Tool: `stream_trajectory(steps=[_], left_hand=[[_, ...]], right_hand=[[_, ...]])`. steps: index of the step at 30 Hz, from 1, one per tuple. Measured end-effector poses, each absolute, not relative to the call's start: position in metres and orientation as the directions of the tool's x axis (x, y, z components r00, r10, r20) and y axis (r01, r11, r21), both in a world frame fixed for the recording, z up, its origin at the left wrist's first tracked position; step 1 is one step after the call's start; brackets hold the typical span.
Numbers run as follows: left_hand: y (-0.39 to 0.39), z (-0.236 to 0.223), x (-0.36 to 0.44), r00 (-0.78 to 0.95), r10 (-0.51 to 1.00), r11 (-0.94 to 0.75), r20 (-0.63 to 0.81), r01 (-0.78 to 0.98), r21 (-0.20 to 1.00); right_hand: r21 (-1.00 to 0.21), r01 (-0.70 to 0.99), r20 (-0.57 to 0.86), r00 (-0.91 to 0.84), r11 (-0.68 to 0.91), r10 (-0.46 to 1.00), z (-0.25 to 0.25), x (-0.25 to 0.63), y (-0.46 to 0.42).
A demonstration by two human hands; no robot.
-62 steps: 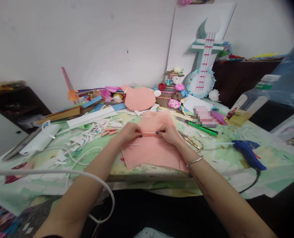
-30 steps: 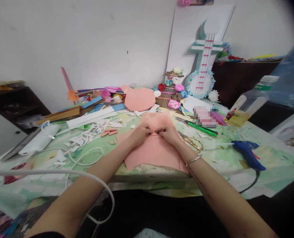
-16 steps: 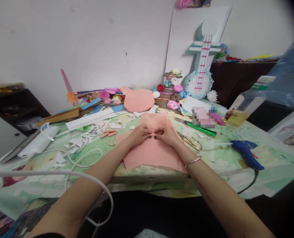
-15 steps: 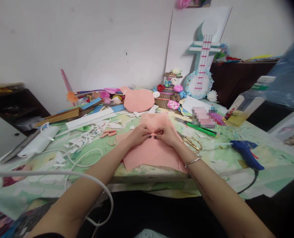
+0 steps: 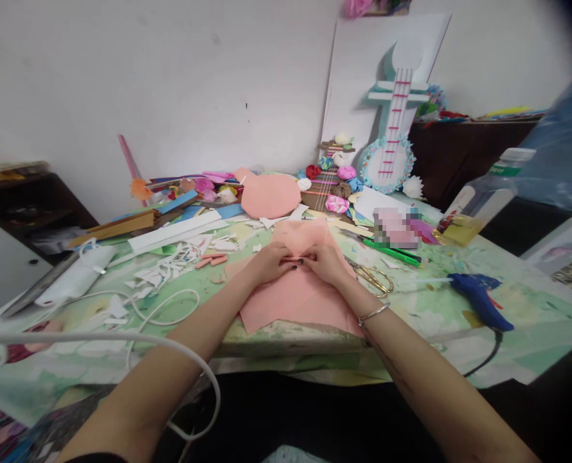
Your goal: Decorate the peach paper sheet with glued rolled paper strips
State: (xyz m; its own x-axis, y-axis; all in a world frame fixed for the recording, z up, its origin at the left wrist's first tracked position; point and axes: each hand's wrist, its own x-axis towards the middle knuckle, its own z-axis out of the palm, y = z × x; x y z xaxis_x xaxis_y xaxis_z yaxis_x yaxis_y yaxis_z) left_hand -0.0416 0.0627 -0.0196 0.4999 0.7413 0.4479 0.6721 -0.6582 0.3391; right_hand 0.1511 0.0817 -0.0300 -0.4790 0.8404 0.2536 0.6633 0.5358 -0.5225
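A salmon-pink sheet [image 5: 290, 299] lies on the table in front of me. My left hand [image 5: 268, 263] and my right hand [image 5: 325, 263] meet over its middle, fingertips pinched together on a small rolled pink strip [image 5: 296, 260]. Both hands are closed and touch each other. A thin bracelet [image 5: 375, 314] circles my right wrist.
Gold-handled scissors [image 5: 375, 276] lie just right of my right hand. A blue glue gun [image 5: 481, 299] rests further right, a plastic bottle [image 5: 479, 202] behind it. White cable [image 5: 160, 305] and paper scraps [image 5: 170, 263] sit left. A paper guitar model [image 5: 389, 128] leans on the wall.
My hands were apart holding a long pink strip; they have since come together at the middle of the sheet and now pinch the strip rolled short between them.
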Motion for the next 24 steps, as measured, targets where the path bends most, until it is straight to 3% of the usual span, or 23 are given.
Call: stream_trajectory(steps=[10,18,24], left_hand=[[0.061,-0.018,-0.039,0.373,0.8,-0.578,0.47,0.687,0.439],[0.05,-0.004,-0.045,0.411,0.83,-0.555,0.377,0.542,0.63],[0.046,-0.002,-0.046,0.421,0.849,-0.508,0.32,0.48,0.715]], right_hand=[[-0.632,0.551,0.382,-0.391,0.545,0.838,-0.026,0.15,0.078],[-0.79,0.281,0.449,-0.34,0.545,0.826,-0.014,0.15,0.064],[-0.833,0.156,0.467,-0.317,0.532,0.825,-0.01,0.152,0.061]])
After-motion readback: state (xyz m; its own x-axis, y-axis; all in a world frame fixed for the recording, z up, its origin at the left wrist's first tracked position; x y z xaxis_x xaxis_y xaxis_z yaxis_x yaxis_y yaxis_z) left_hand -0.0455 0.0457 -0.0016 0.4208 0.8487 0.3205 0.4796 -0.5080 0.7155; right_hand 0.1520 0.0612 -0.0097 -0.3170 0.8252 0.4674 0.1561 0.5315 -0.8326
